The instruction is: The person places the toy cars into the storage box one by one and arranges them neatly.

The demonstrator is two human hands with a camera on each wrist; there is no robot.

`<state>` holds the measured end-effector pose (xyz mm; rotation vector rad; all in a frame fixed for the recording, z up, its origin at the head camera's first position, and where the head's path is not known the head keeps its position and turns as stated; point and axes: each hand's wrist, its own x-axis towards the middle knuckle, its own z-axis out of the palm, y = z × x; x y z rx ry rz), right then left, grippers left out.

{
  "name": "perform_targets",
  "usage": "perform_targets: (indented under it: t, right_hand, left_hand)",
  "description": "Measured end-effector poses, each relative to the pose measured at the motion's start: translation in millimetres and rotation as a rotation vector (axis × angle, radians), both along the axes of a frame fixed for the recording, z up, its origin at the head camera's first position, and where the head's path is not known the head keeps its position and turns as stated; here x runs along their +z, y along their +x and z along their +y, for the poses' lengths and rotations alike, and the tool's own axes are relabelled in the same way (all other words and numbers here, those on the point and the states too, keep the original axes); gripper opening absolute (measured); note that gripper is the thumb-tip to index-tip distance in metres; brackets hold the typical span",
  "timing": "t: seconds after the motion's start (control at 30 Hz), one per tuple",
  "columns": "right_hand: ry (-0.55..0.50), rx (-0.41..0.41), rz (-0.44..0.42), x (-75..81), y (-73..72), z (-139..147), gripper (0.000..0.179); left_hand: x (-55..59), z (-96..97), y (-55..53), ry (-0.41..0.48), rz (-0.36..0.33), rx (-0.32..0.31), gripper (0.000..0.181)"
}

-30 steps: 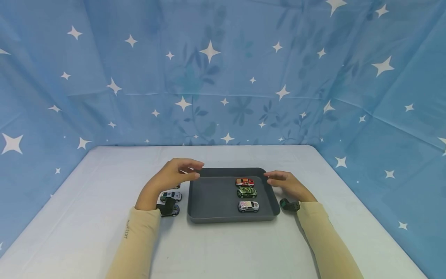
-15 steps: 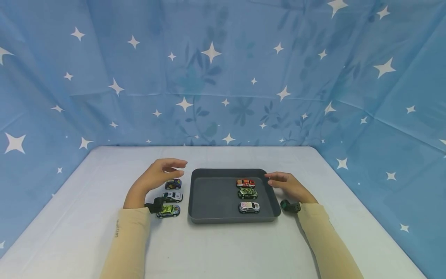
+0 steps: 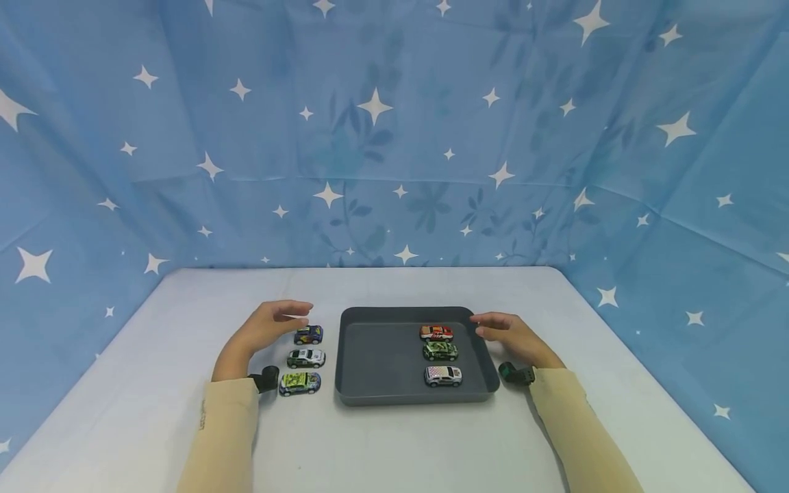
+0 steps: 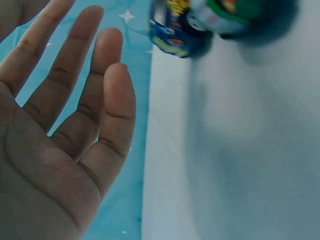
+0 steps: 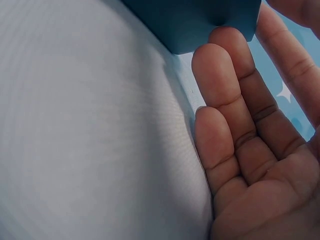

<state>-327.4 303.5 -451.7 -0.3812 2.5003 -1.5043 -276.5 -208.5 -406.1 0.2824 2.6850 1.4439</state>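
Observation:
My left hand (image 3: 264, 330) hovers over a blue toy car (image 3: 308, 335) left of the tray, its thumb overlapping the car in the head view. Its fingers are spread and hold nothing; in the left wrist view the palm (image 4: 55, 150) faces the camera. Below that car stand a white toy car (image 3: 306, 358) and a yellow-green toy car (image 3: 300, 383). My right hand (image 3: 514, 337) lies along the right end of a grey tray (image 3: 376, 356), loosely bent fingertips right at its wall (image 5: 200, 25). A red-orange car (image 3: 436, 333), a green car (image 3: 440, 351) and a pale checkered car (image 3: 443, 376) stand inside the tray.
A white cloth (image 3: 394, 452) covers the table. Behind and beside it hangs a blue curtain (image 3: 259, 150) with white stars. Each wrist wears a dark camera, the left camera (image 3: 268, 378) right beside the yellow-green car.
My left hand has moved left, from over the tray's edge to above the blue car, bringing the cars on the left into view. The right hand stays at the tray. The head view has tilted slightly up.

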Motion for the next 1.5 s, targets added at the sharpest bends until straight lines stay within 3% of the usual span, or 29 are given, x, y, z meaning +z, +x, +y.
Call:
perform_targets:
  t: [0.33, 0.87, 1.5]
  right_hand:
    - [-0.004, -0.006, -0.012, 0.4, 0.1, 0.2, 0.051]
    - [0.004, -0.003, 0.002, 3.9, 1.4, -2.7, 0.049]
    - [-0.004, -0.008, 0.002, 1.4, -1.0, -1.0, 0.048]
  left_hand:
    - [-11.9, -4.6, -6.4, -0.042, -0.051, -0.003, 0.049]
    - [-16.5, -9.2, -12.4, -0.114, -0.078, -0.078, 0.050]
    - [-16.9, -9.8, -12.7, -0.146, -0.082, 0.022, 0.043]
